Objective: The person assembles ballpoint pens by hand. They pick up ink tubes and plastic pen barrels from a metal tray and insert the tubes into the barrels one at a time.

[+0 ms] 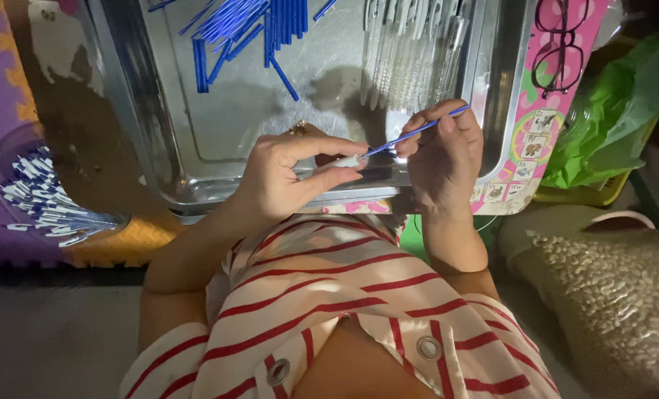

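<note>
I saw the blue refill (418, 131) held slantwise over the near rim of the metal tray (196, 140), its upper end pinched in the right hand (444, 151) and its lower end meeting a small clear piece (357, 157) at the fingertips of the left hand (285, 174). The right hand was closed on the refill between thumb and forefinger; the left was nipped on the clear piece, thumb below and forefinger above. Whether the refill's tip was already seated in that piece I could not tell, since the join was small and in shadow.

I judged the step in hand to be fitting the refill to the clear piece, just at the point of mating. The next move, as I read it, called for keeping the two in line and pushing gently along the refill's length, without bending it.

Farther back in the tray lay a loose heap of blue refills (248, 26), and to its right a row of clear barrels (410, 55). Left of the tray stood a clear tub (19, 148) of white and blue pen parts. Right of the tray lay a pink board (558, 96) with spectacles (558, 44) on it, and beyond that a green bag (617, 111). Below the bag sat a sack of pale kernels (610, 295).
</note>
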